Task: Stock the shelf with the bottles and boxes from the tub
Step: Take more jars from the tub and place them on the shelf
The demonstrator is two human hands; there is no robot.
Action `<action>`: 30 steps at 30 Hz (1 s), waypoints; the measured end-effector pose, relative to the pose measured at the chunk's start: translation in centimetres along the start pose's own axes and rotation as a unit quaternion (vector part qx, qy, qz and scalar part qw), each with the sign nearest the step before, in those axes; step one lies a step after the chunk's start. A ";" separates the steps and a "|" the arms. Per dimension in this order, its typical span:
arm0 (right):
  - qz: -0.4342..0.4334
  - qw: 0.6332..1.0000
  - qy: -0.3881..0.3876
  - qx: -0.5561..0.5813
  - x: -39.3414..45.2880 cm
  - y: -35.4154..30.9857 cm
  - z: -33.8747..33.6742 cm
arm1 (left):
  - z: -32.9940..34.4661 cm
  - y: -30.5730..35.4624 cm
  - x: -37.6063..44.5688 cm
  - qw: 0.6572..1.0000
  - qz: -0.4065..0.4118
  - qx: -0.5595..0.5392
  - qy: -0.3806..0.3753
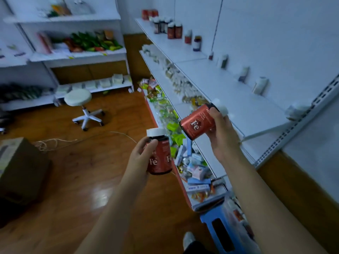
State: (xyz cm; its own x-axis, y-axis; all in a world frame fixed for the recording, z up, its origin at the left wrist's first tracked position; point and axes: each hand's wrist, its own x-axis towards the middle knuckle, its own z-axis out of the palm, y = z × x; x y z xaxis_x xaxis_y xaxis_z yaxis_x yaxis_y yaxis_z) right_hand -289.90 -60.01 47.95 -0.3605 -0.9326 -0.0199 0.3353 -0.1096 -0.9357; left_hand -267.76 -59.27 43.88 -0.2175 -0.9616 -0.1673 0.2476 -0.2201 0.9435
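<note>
While the white metal shelf at two o'clock is carrying only scattered bottles, the left hand is gripping an upright red plastic bottle with a white cap, and the right hand is clasping a tilted red bottle near the shelf edge; the blue plastic tub at five o'clock is seemingly holding more stock, so much appears to be remaining
</note>
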 end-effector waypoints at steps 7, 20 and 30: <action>0.015 0.999 -0.035 0.006 7.9 -1.2 5.0 | 0.2 4.2 7.1 0.998 -0.022 -0.058 -0.007; 0.022 0.999 -0.029 -0.009 29.4 -1.3 9.6 | 1.1 9.9 27.7 1.000 -0.015 -0.004 0.002; 0.048 0.998 -0.018 -0.039 42.3 3.0 14.6 | -3.2 11.0 42.4 0.999 -0.045 -0.014 0.019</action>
State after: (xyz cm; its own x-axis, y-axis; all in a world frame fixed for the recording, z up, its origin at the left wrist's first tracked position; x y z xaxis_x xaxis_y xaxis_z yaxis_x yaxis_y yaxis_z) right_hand -291.42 -104.82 49.49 -0.2975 -0.9495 -0.0994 0.2983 0.0065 -0.9545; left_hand -271.28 -102.99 46.23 -0.2048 -0.9433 -0.2613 0.2554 -0.3092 0.9161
